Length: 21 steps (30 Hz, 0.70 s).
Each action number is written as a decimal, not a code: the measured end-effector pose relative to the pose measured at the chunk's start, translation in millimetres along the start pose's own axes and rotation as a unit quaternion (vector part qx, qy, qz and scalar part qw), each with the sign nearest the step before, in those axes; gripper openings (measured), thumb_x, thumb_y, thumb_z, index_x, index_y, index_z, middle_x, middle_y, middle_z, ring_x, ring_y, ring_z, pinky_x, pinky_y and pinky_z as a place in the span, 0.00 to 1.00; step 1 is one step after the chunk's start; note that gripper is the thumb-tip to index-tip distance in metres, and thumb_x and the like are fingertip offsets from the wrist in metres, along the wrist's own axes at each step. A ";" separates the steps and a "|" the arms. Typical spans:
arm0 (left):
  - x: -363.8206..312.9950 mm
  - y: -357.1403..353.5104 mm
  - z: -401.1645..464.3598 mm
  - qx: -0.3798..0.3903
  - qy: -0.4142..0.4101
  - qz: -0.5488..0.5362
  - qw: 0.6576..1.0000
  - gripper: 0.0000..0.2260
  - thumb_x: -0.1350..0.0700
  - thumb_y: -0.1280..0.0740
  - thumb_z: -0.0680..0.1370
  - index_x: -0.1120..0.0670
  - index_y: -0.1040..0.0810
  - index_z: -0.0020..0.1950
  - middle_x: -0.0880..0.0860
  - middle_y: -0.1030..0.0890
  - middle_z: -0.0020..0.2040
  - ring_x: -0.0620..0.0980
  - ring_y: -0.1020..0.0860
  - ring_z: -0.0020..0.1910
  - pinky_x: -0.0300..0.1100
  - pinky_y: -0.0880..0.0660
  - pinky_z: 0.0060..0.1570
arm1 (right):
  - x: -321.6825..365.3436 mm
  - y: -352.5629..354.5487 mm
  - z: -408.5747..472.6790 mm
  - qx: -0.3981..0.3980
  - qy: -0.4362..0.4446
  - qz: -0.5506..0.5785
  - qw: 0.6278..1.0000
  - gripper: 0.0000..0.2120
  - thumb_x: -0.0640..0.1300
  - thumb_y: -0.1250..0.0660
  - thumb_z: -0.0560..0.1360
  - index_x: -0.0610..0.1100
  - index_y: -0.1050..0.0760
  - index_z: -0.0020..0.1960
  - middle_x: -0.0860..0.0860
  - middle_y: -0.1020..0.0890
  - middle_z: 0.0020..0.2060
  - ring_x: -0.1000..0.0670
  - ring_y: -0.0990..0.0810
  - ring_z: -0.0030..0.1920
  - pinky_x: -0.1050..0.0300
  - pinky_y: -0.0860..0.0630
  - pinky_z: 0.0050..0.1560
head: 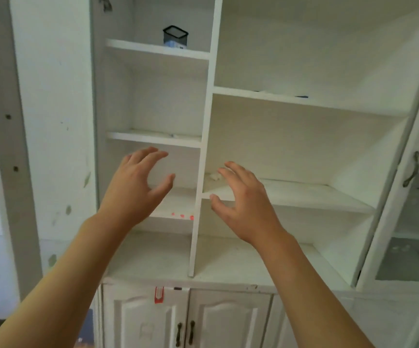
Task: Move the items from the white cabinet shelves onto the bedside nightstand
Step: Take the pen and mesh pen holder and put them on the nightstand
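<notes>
In front of the white cabinet (204, 151), both hands are raised, fingers spread and loosely curved, holding nothing: the left hand (138, 187) before the narrow left-hand shelves, the right hand (241, 199) before the wide right-hand ones. High on the top left shelf stands a black mesh pen holder (175, 36), upright, well above both hands. Down below, two closed doors (185, 320) with dark handles.

Matt white painted cabinet (207, 151), scuffed; dark mesh pen holder (175, 35); glass-panelled door (404, 237)
</notes>
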State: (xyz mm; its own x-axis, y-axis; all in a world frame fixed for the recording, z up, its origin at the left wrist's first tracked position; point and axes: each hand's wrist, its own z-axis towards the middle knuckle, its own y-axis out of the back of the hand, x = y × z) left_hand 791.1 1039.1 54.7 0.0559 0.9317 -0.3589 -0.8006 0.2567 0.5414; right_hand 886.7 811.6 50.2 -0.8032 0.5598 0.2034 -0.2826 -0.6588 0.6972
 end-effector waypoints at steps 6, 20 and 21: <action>48.6 -7.1 56.8 -0.012 -0.026 -0.013 1.000 0.27 0.40 0.35 0.80 0.49 0.28 0.78 0.49 0.29 0.77 0.52 0.34 0.77 0.53 0.34 0.76 | 15.0 -26.2 70.4 -0.027 0.018 -0.024 0.999 0.31 0.60 0.40 0.78 0.50 0.32 0.79 0.52 0.34 0.79 0.50 0.37 0.79 0.45 0.38 0.79; 131.4 -33.5 140.9 -0.063 -0.018 -0.006 0.998 0.25 0.43 0.31 0.80 0.47 0.27 0.76 0.46 0.27 0.74 0.49 0.31 0.73 0.49 0.31 0.73 | 7.8 -98.1 198.7 -0.016 0.066 -0.002 0.998 0.29 0.57 0.37 0.81 0.54 0.36 0.80 0.57 0.38 0.81 0.55 0.42 0.80 0.50 0.40 0.80; 136.4 -36.6 145.5 -0.066 -0.016 -0.003 0.998 0.25 0.43 0.31 0.80 0.47 0.27 0.76 0.46 0.27 0.74 0.49 0.30 0.73 0.50 0.30 0.72 | 5.1 -103.5 207.5 -0.016 0.071 0.004 0.997 0.28 0.57 0.37 0.81 0.54 0.36 0.80 0.57 0.38 0.80 0.55 0.41 0.80 0.50 0.40 0.80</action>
State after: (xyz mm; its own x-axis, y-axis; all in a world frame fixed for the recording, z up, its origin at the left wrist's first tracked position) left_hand 914.8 1194.2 96.5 0.0788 0.9387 -0.3357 -0.8715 0.2283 0.4340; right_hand 1020.6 987.0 121.7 -0.8710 0.4791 0.1086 -0.2905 -0.6808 0.6724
